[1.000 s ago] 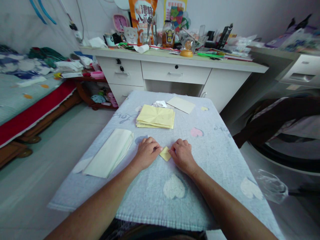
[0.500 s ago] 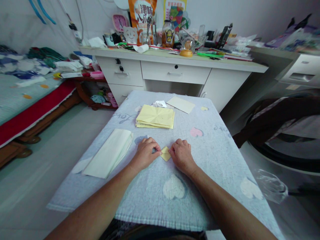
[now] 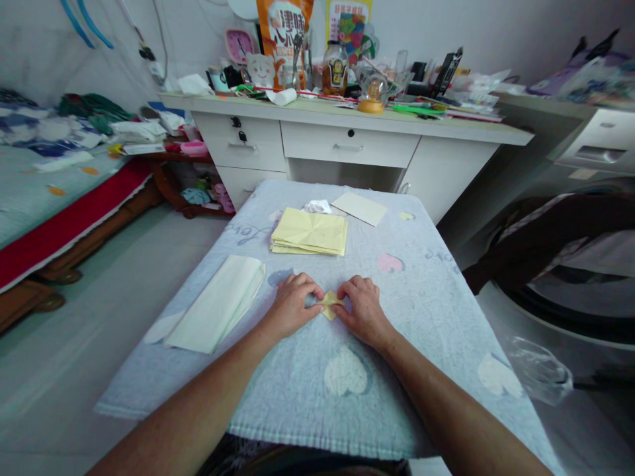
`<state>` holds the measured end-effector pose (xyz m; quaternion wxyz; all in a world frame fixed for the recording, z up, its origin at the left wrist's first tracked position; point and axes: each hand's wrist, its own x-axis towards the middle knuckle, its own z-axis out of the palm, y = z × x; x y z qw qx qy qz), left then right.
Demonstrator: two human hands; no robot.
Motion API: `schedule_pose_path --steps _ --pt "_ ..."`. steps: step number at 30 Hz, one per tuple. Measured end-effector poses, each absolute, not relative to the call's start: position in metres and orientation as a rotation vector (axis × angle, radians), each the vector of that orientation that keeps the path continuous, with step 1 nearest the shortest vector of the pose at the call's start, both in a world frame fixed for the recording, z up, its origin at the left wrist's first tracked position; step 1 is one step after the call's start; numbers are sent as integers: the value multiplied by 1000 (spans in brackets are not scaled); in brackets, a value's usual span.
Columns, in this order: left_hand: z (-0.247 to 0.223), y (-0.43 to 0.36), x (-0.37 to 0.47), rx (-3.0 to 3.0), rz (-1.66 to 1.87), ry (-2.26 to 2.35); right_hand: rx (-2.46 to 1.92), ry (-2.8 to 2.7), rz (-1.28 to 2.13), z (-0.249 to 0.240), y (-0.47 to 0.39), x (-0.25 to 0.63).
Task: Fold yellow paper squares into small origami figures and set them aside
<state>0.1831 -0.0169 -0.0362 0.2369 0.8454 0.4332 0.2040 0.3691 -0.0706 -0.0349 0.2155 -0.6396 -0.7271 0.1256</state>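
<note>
A small folded piece of yellow paper lies on the cloth-covered table between my hands. My left hand pinches its left corner between thumb and fingertips. On the other side, my right hand pinches the right part, its thumb low on the paper. Behind them sits a stack of yellow paper sheets with crease lines on the top one. To the left rests a folded pale green-white paper bundle.
Behind the yellow stack are a crumpled white wrapper and a cream card. A white desk crowded with jars and bags stands beyond the table. A bed is at left, a washing machine at right.
My right thumb has moved inward over the yellow paper, and my right fingers have parted from it. The paper's sides now look pinched up, with a narrower middle.
</note>
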Motion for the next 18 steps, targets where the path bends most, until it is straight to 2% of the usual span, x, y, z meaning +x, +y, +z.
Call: schedule_pose_path --steps 18 --pt "-35 -18 185 2454 557 1024 -1620 -2102 463 -31 -68 367"
